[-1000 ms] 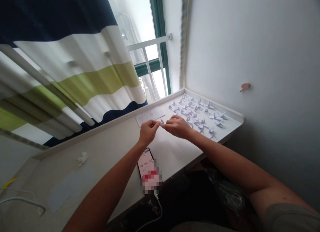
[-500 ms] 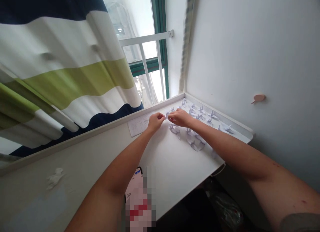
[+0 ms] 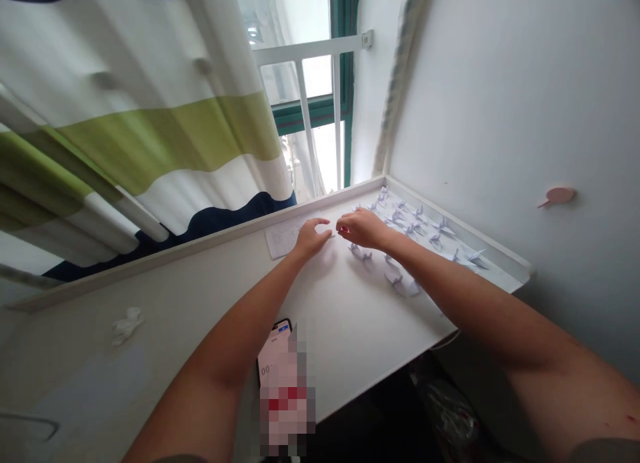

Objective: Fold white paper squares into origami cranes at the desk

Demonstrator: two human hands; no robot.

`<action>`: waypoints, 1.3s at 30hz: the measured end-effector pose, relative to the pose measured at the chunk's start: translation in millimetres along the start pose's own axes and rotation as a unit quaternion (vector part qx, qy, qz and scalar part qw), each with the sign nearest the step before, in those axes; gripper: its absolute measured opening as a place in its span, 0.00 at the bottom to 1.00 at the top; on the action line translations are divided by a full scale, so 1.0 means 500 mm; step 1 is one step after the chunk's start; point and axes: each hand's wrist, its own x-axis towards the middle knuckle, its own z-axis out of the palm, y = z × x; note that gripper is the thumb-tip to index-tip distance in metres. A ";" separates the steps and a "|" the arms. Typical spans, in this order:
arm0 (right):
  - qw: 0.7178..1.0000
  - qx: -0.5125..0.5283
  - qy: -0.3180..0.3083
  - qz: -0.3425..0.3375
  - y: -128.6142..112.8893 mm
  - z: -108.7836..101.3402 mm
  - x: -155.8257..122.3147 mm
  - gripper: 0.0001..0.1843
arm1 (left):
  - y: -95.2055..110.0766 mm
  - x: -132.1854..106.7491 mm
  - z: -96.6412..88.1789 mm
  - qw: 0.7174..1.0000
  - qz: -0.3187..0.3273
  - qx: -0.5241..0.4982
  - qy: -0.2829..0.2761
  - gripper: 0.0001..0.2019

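Observation:
My left hand (image 3: 313,238) hovers over the white desk with thumb and forefinger spread apart, nothing clearly held between them. Close beside it on the right, my right hand (image 3: 359,228) has its fingers curled in; whatever may be in them is too small to make out. Several white folded paper cranes (image 3: 443,227) stand in loose rows around and beyond the right hand. A nearer paper crane (image 3: 360,252) sits just below that hand, and my right forearm partly covers others. Behind my left hand lies a flat sheet of paper (image 3: 281,239) with faint marks.
A phone (image 3: 270,356) with a partly blurred screen lies by my left forearm. Crumpled white tissue (image 3: 127,326) rests on the desk (image 3: 195,296) at left. A raised rim (image 3: 225,228) edges the desk, with a striped curtain (image 3: 165,136) behind and a wall at right.
My hands have drawn slightly apart, and the left thumb and forefinger have opened from a pinch. The camera view has shifted, so the desk and cranes appear further right.

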 end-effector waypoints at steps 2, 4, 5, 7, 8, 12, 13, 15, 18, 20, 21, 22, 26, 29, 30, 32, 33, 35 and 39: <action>1.000 0.024 -0.004 -0.013 -0.045 0.006 0.012 0.08 | -0.001 -0.042 -0.052 1.000 -0.011 0.002 0.021 0.11; 0.998 0.054 -0.008 -0.028 -0.100 0.019 0.029 0.08 | -0.008 -0.099 -0.121 0.999 -0.021 0.010 0.048 0.11; 0.997 0.070 -0.009 -0.037 -0.130 0.029 0.041 0.08 | -0.014 -0.133 -0.162 0.997 -0.023 0.020 0.064 0.12; 0.993 0.104 -0.013 -0.055 -0.199 0.052 0.071 0.07 | -0.030 -0.212 -0.253 0.991 -0.031 0.047 0.118 0.12; 0.990 0.119 -0.022 -0.066 -0.237 0.067 0.089 0.07 | -0.039 -0.257 -0.300 0.986 -0.034 0.068 0.149 0.12; 0.973 0.154 -0.088 -0.146 -0.421 0.136 0.172 0.10 | -0.079 -0.461 -0.483 0.947 -0.079 0.195 0.242 0.13; 0.965 0.160 -0.105 -0.180 -0.474 0.155 0.191 0.12 | -0.090 -0.514 -0.522 0.935 -0.096 0.225 0.257 0.14; 0.945 0.167 -0.136 -0.247 -0.582 0.194 0.224 0.15 | -0.111 -0.616 -0.588 0.916 -0.133 0.273 0.262 0.16; 0.908 0.155 -0.178 -0.346 -0.729 0.246 0.255 0.24 | -0.136 -0.740 -0.648 0.909 -0.190 0.311 0.202 0.19; 0.894 0.129 -0.198 -0.382 -0.801 0.271 0.266 0.29 | -0.146 -0.792 -0.664 0.908 -0.208 0.327 0.158 0.23; 0.888 0.113 -0.206 -0.396 -0.827 0.279 0.269 0.29 | -0.148 -0.808 -0.667 0.909 -0.211 0.331 0.139 0.24; 0.883 0.099 -0.209 -0.408 -0.846 0.286 0.272 0.26 | -0.150 -0.819 -0.667 0.910 -0.213 0.334 0.121 0.24; 0.883 0.076 -0.203 -0.415 -0.868 0.297 0.272 0.15 | -0.149 -0.832 -0.658 0.908 -0.189 0.355 0.114 0.19; 0.883 0.094 -0.201 -0.414 -0.855 0.299 0.261 0.14 | -0.145 -0.830 -0.652 0.902 -0.147 0.396 0.087 0.15; 0.882 0.094 -0.196 -0.419 -0.849 0.298 0.256 0.13 | -0.143 -0.829 -0.650 0.900 -0.129 0.410 0.077 0.14; 0.883 0.099 -0.178 -0.424 -0.836 0.293 0.244 0.14 | -0.140 -0.824 -0.650 0.893 -0.103 0.432 0.071 0.11; 0.884 0.102 -0.166 -0.424 -0.829 0.288 0.239 0.16 | -0.137 -0.818 -0.651 0.891 -0.091 0.439 0.072 0.11; 0.890 0.109 -0.139 -0.420 -0.811 0.268 0.231 0.22 | -0.127 -0.797 -0.652 0.890 -0.060 0.445 0.081 0.12; 0.925 0.099 -0.070 -0.359 -0.744 0.193 0.221 0.15 | -0.096 -0.707 -0.637 0.889 0.017 0.426 0.166 0.11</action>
